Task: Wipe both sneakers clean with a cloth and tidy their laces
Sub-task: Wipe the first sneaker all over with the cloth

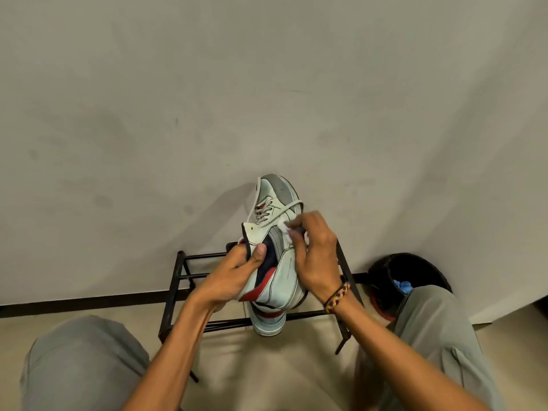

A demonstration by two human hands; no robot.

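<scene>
1. step in hand, as judged: wiping the side panel of the held sneaker (274, 232) with the cloth (285, 229). done well, the cloth works in short strokes along the panel seams and down toward the sole edge, folding to a fresh face once it greys.
2. left hand (237, 271): grasping the sneaker at the collar, thumb on the outer side, fingers curled round the heel opening. keep this hold firm so the shoe does not twist under the rubbing.
3. right hand (314, 256): pinching the small white cloth in its fingertips and pressing it to the shoe's side, just below the lace eyelets. a braided bracelet (338, 298) sits at the wrist.
4. held sneaker: raised in front of the person, above the shoe rack (189, 275), toe pointing away toward the wall. pale white-grey upper, grey toe cap, dark navy and red panels near the heel. surface looks dull and scuffed.
5. laces (267, 209): grey-white, loose; one end loops out over the toe side, another trails on the left. tidying not yet done, by the look of it.
6. second sneaker (268, 321): resting on the black metal rack, directly beneath the held one, largely hidden; only its heel end shows.
7. dark round bin (385, 280): to the right of the rack, something blue inside.
</scene>
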